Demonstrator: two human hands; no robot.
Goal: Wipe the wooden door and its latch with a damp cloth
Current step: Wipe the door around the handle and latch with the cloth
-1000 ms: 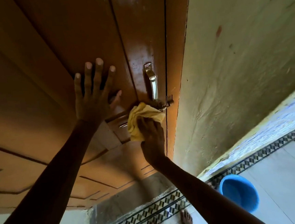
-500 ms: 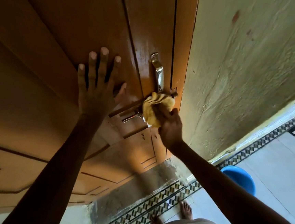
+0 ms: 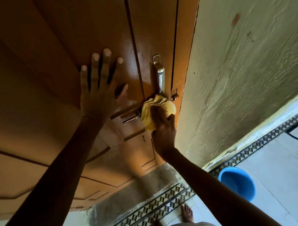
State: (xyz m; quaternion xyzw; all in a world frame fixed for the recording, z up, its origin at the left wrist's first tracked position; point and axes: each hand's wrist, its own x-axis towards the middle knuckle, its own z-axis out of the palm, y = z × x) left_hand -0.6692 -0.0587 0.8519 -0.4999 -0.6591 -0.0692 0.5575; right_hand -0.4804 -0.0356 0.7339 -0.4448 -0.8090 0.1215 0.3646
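Yellow cloth (image 3: 158, 112) is bunched in the right hand (image 3: 163, 136), its grip pinching the fabric against the latch (image 3: 131, 118) just below the metal handle (image 3: 160, 75). The left hand (image 3: 98, 92) lies flat, fingers spread, on the wooden door (image 3: 83, 28). A blue bucket (image 3: 238, 182) stands on the floor.

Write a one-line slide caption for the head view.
Right hand presses yellow cloth on the door latch; left hand braces flat.

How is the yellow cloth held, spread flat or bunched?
Bunched. The yellow cloth is wadded into folds in the right hand, pressed against the latch on the door.
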